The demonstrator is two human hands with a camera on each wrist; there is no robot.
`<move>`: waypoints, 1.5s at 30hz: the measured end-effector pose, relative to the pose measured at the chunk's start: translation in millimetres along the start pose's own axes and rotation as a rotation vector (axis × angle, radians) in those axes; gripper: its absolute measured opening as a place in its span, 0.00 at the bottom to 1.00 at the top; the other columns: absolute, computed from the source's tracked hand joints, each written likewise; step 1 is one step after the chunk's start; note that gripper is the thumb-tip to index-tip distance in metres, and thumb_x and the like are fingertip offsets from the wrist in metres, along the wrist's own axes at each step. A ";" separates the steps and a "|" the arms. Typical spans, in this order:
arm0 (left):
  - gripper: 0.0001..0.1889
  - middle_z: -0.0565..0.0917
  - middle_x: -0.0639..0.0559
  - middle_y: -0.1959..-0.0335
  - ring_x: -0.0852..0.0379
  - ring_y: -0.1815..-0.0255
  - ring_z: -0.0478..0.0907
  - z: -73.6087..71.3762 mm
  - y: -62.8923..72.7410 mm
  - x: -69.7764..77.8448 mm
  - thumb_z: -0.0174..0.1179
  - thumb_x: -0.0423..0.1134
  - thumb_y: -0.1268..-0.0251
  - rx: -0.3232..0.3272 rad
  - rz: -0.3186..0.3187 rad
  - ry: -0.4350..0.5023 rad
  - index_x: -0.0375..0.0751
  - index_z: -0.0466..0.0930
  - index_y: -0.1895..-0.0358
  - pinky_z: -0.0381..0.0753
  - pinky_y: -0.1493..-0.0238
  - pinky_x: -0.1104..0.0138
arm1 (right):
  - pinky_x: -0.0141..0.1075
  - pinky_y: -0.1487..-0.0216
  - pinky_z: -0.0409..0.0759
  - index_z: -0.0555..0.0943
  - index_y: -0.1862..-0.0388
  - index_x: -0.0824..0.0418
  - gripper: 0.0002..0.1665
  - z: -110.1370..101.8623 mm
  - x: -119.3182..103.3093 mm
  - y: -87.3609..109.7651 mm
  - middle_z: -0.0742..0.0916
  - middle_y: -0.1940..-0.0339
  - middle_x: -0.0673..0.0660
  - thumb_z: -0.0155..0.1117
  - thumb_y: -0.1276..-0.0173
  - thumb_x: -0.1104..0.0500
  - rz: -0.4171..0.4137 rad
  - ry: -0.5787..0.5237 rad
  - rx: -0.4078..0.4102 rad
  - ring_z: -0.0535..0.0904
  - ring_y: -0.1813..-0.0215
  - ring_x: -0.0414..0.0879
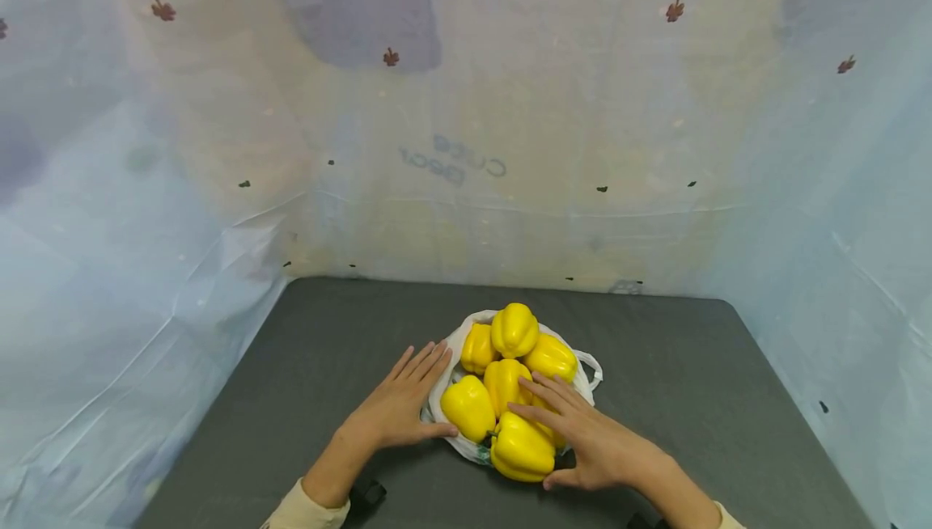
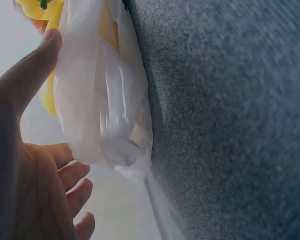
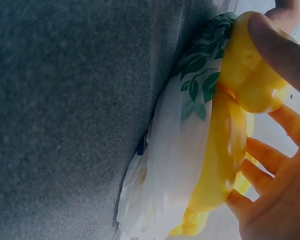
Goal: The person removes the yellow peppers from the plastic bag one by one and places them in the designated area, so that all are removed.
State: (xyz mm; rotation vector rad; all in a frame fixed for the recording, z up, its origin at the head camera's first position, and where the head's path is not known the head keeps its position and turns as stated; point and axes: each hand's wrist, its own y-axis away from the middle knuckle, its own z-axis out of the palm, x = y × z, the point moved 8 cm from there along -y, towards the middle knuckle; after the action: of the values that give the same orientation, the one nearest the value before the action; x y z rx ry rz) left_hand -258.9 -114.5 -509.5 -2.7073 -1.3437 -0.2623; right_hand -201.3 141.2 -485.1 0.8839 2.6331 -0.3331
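Note:
Several yellow bell peppers [image 1: 508, 383] are heaped in a thin white plastic bag [image 1: 455, 351], its mouth spread wide around them. My left hand [image 1: 400, 404] lies along the bag's left side with fingers extended, its thumb pointing at the left pepper [image 1: 468, 408]. In the left wrist view, that thumb touches the bag's edge. Over the right side of the heap, my right hand [image 1: 582, 432] spreads its fingers across the peppers. Its thumb rests at the front pepper [image 3: 252, 65], which sits high at the bag's rim. Green leaf prints [image 3: 200, 75] show on the bag.
The bag stands on a dark grey table [image 1: 349, 327] with rounded far corners. A bag handle loop [image 1: 593, 369] sticks out at the right. Pale patterned sheeting [image 1: 466, 133] hangs behind the table and along both sides.

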 end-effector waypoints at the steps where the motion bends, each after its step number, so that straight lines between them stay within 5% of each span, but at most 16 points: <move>1: 0.62 0.49 0.46 0.10 0.44 0.10 0.44 0.1 0.1 0.0 0.58 0.79 0.34 -0.001 0.000 -0.001 0.41 0.45 0.11 0.42 0.12 0.42 | 0.74 0.23 0.62 0.58 0.11 0.38 0.64 0.1 0.0 0.0 0.58 0.10 0.59 0.85 0.41 0.39 0.001 0.000 0.001 0.52 0.12 0.66; 10: 0.63 0.49 0.46 0.10 0.45 0.10 0.44 2.4 -0.2 -1.0 0.57 0.80 0.34 0.001 0.006 0.006 0.41 0.45 0.11 0.42 0.12 0.42 | 0.74 0.23 0.62 0.60 0.12 0.38 0.64 -0.6 0.4 0.1 0.59 0.10 0.56 0.86 0.43 0.38 -0.001 -0.014 0.022 0.53 0.12 0.66; 26: 0.62 0.49 0.44 0.10 0.45 0.10 0.45 0.7 1.1 1.0 0.60 0.78 0.34 0.000 0.006 0.037 0.39 0.45 0.11 0.42 0.12 0.43 | 0.63 0.23 0.71 0.64 0.14 0.55 0.65 -12.3 -2.3 1.8 0.69 0.15 0.56 0.88 0.44 0.40 -0.046 -0.058 0.170 0.61 0.15 0.60; 37: 0.62 0.50 0.43 0.10 0.44 0.10 0.45 -1.4 0.8 1.9 0.62 0.76 0.34 0.015 0.017 0.037 0.37 0.46 0.11 0.43 0.12 0.44 | 0.55 0.26 0.78 0.62 0.14 0.58 0.64 -26.4 3.6 5.6 0.73 0.19 0.55 0.86 0.41 0.39 -0.034 -0.064 0.293 0.71 0.22 0.50; 45: 0.62 0.50 0.43 0.10 0.45 0.10 0.44 -2.6 0.9 3.0 0.62 0.76 0.34 0.014 0.016 0.037 0.38 0.46 0.11 0.43 0.11 0.45 | 0.59 0.31 0.80 0.63 0.15 0.61 0.64 -37.3 10.0 10.0 0.74 0.21 0.54 0.87 0.41 0.42 0.027 -0.022 0.370 0.72 0.22 0.53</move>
State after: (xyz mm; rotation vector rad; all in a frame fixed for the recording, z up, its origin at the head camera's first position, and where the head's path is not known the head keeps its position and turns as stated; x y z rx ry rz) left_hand -256.7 -113.2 -506.4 -2.6866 -1.3082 -0.2994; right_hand -211.8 166.5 -456.0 1.0169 2.5785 -0.8380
